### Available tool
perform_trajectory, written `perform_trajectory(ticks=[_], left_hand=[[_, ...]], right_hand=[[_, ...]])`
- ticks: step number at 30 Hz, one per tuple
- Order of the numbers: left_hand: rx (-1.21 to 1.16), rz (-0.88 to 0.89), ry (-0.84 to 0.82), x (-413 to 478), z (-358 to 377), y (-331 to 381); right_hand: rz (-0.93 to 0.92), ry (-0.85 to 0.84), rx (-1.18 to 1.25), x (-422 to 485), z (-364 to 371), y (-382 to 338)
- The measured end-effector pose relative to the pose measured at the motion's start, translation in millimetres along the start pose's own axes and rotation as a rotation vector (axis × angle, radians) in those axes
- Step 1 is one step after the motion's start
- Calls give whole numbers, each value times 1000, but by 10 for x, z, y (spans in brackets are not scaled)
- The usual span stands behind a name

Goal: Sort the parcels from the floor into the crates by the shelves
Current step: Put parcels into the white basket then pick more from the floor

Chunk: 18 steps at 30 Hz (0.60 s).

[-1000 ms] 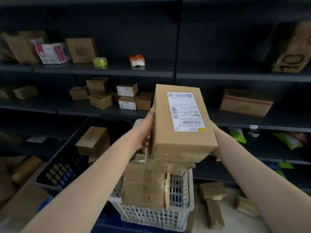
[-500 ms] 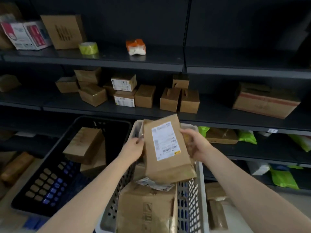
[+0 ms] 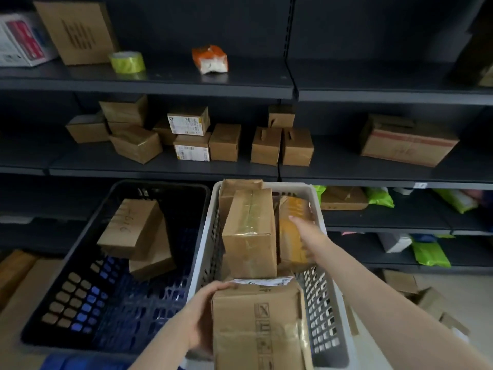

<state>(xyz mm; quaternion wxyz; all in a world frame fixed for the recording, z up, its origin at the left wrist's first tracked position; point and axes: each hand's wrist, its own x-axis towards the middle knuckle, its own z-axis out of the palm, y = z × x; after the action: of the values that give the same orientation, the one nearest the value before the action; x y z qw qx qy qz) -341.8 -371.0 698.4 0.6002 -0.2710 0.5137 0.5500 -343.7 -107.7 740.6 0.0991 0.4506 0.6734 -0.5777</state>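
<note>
Parcels (image 3: 249, 231) crowd the crate (image 3: 206, 236) under your spread right hand (image 3: 306, 233); left hand (image 3: 202, 313) grips a box (image 3: 256, 329); more litter the floor (image 3: 458, 295).

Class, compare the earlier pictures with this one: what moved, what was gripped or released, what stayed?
The parcel both hands held up has gone down into the white crate and been let go; it seems to be the taped parcel standing there. The left hand now grips the near parcel; the right hand reaches in, open. The black crate and shelf boxes unchanged.
</note>
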Motion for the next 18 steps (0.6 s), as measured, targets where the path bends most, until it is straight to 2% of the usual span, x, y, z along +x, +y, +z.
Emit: perform_trajectory(ticks=[3, 5, 9, 13, 15, 18], left_hand=[[43, 3, -37, 8, 97, -62], [81, 28, -63, -15, 213, -107], [200, 169, -156, -73, 393, -171], [222, 367, -203, -105, 514, -205], [209, 495, -144, -62, 457, -174], [234, 531, 23, -15, 270, -48]], right_hand=[[290, -110, -157, -152, 115, 338], [334, -163, -145, -252, 109, 533], [224, -137, -164, -404, -234, 492], [25, -110, -93, -534, -512, 401], [-46, -132, 3, -571, -425, 469], [-97, -238, 69, -629, -162, 609]])
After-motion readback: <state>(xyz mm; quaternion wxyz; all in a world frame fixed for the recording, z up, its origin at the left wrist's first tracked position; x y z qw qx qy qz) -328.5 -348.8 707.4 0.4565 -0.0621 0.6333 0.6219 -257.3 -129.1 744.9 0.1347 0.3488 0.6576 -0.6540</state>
